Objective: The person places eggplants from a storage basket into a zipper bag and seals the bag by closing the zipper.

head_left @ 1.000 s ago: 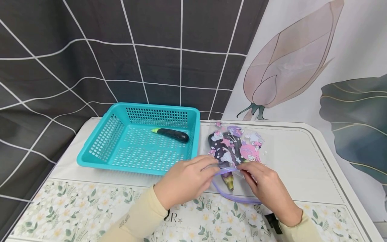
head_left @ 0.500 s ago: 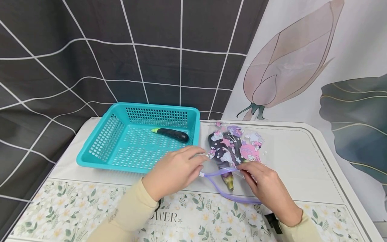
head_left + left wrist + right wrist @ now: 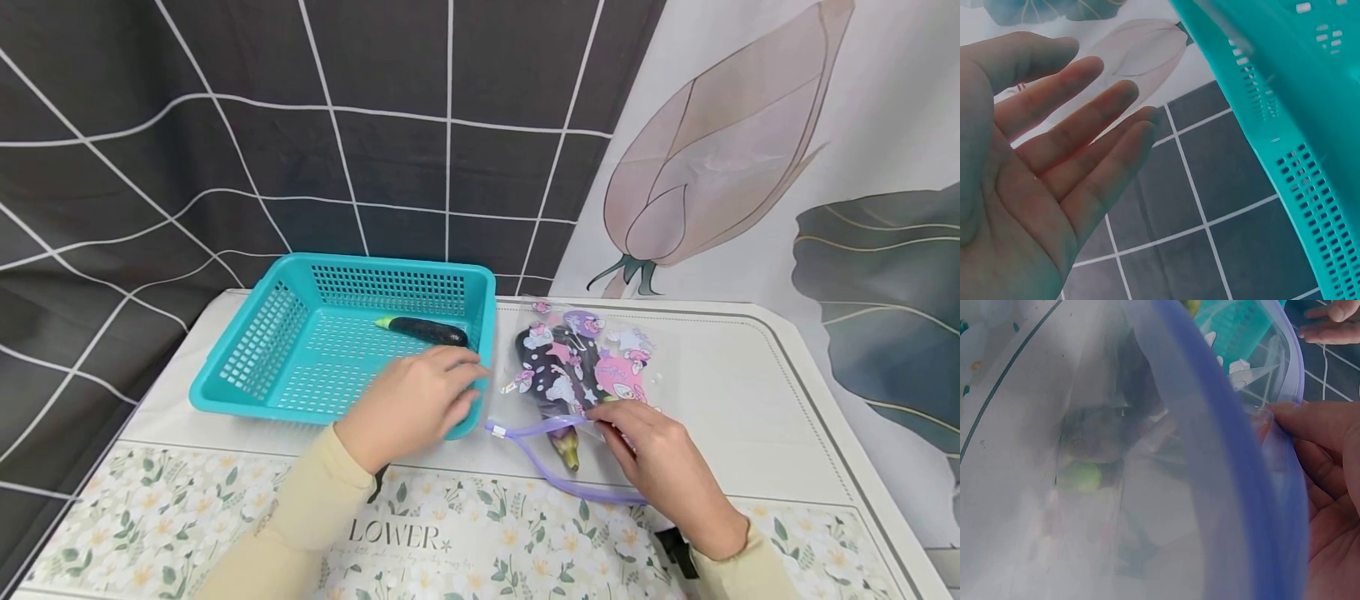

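I noted that the left hand had let go of the bag and moved over the basket, fingers loose and empty, near the eggplant there. The right hand still pinched the bag's open mouth on the worktop, so another eggplant seemed due.

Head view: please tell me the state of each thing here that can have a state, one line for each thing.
zip bag: mouth open, lying flat on the table.
eggplant in the bag: inside, stem end at the mouth.
basket: upright, holding one eggplant.
left hand: fingers straight, holding nothing, over the basket's near corner.
right hand: pinching the bag's rim.
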`<act>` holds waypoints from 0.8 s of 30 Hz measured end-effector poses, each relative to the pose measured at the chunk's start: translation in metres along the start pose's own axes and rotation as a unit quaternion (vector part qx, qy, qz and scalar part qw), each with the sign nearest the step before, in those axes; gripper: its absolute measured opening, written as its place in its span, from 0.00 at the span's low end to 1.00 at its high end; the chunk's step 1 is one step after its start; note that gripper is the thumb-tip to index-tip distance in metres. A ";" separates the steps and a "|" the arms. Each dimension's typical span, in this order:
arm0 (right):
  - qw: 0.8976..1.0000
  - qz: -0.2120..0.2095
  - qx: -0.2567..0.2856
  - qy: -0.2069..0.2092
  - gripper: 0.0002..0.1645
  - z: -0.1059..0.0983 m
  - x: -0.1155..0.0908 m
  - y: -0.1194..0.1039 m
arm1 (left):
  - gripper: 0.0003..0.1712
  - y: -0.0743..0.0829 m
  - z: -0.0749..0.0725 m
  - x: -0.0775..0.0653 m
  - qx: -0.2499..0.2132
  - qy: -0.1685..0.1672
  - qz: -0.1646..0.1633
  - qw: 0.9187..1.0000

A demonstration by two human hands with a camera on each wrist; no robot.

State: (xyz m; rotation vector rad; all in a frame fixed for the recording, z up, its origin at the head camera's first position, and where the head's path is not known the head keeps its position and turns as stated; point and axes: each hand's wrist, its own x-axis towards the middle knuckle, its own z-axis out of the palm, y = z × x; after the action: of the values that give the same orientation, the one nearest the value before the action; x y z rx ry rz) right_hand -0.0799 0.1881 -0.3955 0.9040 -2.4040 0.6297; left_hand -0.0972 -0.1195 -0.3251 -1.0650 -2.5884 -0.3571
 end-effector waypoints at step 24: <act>1.000 0.000 -0.002 -0.002 0.21 0.000 0.001 -0.001 | 0.19 -0.034 -0.012 0.008 0.013 -0.103 -0.093 0.990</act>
State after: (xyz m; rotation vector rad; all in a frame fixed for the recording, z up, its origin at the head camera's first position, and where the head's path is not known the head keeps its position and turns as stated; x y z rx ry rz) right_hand -0.0793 0.1872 -0.3944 0.9043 -2.4077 0.6228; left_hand -0.1246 -0.1419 -0.3148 -0.8957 -2.8774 -0.2684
